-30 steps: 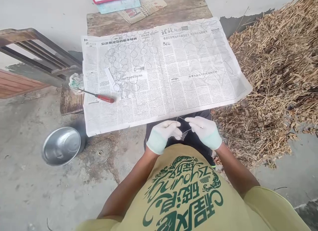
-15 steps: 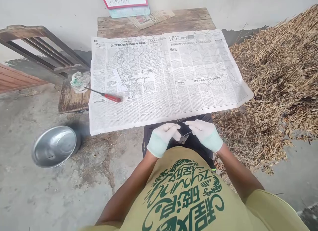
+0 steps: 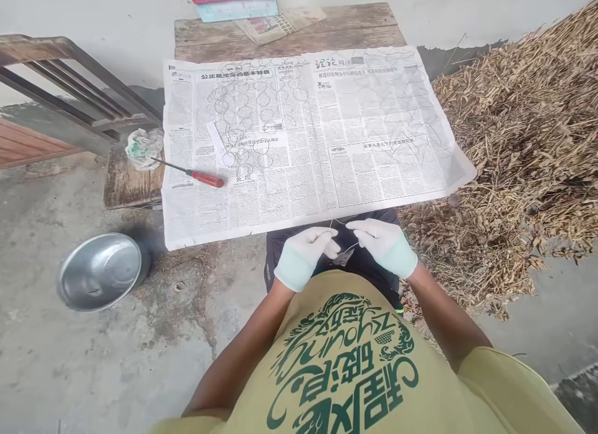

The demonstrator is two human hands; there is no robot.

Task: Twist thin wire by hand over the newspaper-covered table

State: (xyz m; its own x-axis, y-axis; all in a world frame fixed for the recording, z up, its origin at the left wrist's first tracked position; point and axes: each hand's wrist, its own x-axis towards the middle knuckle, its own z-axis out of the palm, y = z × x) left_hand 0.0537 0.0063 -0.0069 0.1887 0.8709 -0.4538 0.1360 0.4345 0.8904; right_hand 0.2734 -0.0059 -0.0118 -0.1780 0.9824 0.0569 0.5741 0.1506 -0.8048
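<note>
A thin, pale wire (image 3: 348,251) is bent into a loop between my hands, just past the near edge of the newspaper and above my lap. My left hand (image 3: 309,248), in a white glove with a mint cuff, pinches one side of it. The other side is pinched in my right hand (image 3: 380,240), gloved the same way. On the newspaper (image 3: 289,197) lie many thin wire rings (image 3: 243,116) at the left, and tangled wire pieces (image 3: 397,119) at the right. A red-handled screwdriver (image 3: 205,177) rests near the paper's left edge.
Newspaper covers most of a wooden table (image 3: 346,32). To the left stand a wooden chair (image 3: 133,179) with a crumpled plastic bag (image 3: 144,149) on its seat and a metal basin (image 3: 100,272) on the concrete floor. Dry stalks (image 3: 523,154) are heaped at the right.
Both hands keep their pinch on the wire, and its loop has narrowed slightly as the right hand shifted a little. The whole view has moved slightly.
</note>
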